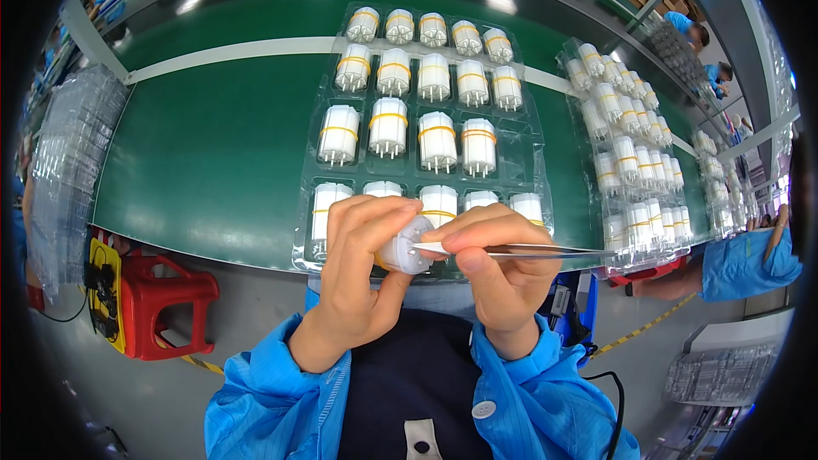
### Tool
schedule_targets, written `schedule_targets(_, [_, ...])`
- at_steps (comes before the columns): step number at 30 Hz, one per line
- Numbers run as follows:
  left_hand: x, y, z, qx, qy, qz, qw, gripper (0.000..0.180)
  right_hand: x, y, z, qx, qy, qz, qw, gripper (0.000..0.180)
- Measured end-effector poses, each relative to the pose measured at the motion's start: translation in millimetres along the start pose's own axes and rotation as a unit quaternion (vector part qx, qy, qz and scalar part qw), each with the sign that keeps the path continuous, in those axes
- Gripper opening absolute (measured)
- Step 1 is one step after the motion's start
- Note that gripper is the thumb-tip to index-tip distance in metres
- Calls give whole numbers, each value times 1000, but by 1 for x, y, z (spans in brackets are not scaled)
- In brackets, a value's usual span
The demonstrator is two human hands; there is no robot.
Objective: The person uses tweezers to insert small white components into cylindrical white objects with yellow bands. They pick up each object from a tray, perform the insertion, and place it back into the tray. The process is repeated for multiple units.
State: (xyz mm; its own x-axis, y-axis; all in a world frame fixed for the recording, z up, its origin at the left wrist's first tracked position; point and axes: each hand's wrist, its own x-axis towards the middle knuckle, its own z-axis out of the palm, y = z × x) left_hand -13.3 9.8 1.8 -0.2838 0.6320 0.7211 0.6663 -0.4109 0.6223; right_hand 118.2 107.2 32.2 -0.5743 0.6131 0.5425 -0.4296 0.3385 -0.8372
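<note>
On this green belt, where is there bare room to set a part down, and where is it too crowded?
Bare green belt lies left of the clear blister tray, bounded by the white stripe above and the stack of empty trays at far left. Right of that tray it is crowded: a second filled tray sits close, leaving only a narrow gap.

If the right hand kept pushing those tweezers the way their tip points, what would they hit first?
The right hand aims the tweezers leftward; their tip already seems to touch the white cylindrical part held by the left hand.
</note>
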Motion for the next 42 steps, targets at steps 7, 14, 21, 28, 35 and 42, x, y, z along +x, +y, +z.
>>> schedule_targets(7, [3,1,-3,-15,-16,-3,1000,67,-1,5,1,28,26,-21,999,9])
schedule_targets(14, [4,2,-4,3,-14,8,1000,68,-3,5,5,51,47,5,998,8])
schedule_targets(21, [2,0,-4,23,-26,13,999,68,13,-12,0,-190,-64,-55,978,10])
schedule_targets(28, [3,2,-7,-57,-56,-22,997,63,10,-1,-9,9,-9,-38,999,14])
schedule_targets(35, [-2,1,-7,-108,-77,-48,990,59,11,-1,-10,-38,-29,-58,997,15])
schedule_targets(42, [-3,1,-7,-108,-77,-54,990,58,13,-1,-11,-55,-45,-69,995,13])
